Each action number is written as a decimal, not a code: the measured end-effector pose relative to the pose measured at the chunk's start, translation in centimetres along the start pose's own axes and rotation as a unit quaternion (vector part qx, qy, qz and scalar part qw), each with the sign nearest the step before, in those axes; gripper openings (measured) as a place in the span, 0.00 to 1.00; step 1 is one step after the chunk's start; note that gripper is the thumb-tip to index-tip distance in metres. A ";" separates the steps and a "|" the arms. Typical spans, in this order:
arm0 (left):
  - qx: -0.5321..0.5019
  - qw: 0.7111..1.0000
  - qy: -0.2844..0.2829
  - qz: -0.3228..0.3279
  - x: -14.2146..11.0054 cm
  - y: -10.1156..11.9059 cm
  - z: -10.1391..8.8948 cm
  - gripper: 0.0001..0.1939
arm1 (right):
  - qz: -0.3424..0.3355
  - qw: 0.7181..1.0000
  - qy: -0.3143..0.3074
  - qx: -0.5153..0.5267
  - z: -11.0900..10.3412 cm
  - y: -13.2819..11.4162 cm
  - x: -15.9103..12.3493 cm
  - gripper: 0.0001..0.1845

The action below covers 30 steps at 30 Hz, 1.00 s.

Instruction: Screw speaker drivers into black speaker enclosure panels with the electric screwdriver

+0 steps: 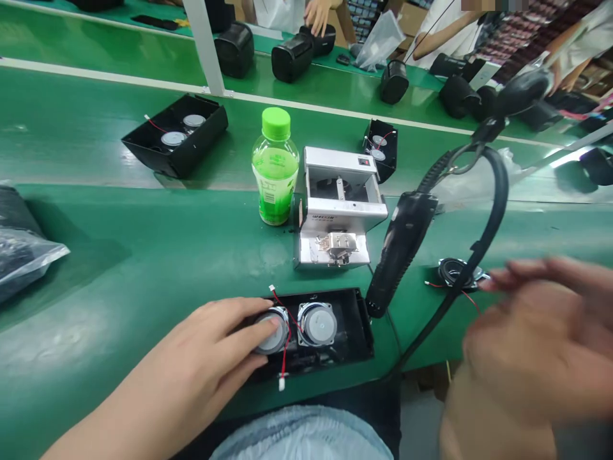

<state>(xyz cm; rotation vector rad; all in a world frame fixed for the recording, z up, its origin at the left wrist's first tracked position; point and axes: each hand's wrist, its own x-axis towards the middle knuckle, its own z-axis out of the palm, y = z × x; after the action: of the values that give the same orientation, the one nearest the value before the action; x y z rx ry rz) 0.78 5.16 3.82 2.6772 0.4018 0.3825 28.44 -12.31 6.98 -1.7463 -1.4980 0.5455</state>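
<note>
In front of me lies a black speaker housing, its open side up, with two round grey-backed speakers inside. My left hand curls its fingers around the left speaker in it. The right speaker sits untouched beside it. Thin red wires with white plugs stick out over the housing's edges. Smeared by motion, my right hand is at the right, near a loose speaker on the bench. Whether it holds anything is hidden by the blur.
A black electric screwdriver hangs by its cable just right of the housing. Behind stand a silver screw feeder and a green-capped bottle. Other housings lie farther back. Across the bench, a co-worker's hand touches a black case.
</note>
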 end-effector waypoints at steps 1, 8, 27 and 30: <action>0.002 1.000 0.020 -0.011 -0.1 0.0 -0.1 0.17 | 0.016 0.998 0.026 0.050 0.1 0.4 0.5 0.31; 0.066 0.995 0.052 0.059 3.8 4.5 1.8 0.13 | 0.047 0.965 0.129 0.222 1.2 4.0 4.7 0.28; 0.155 0.987 -0.038 0.030 6.2 5.3 4.3 0.18 | 0.059 0.879 0.220 0.419 -4.5 3.5 2.5 0.36; 0.134 0.990 -0.046 0.022 6.2 5.2 4.3 0.15 | 0.098 0.883 0.199 0.413 -3.9 3.4 2.6 0.36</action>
<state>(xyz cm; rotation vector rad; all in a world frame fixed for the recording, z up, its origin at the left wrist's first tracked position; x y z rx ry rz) 9.06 1.20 3.53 2.9567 0.3921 0.2305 34.03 -10.91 7.20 -1.2123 -0.6371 0.7344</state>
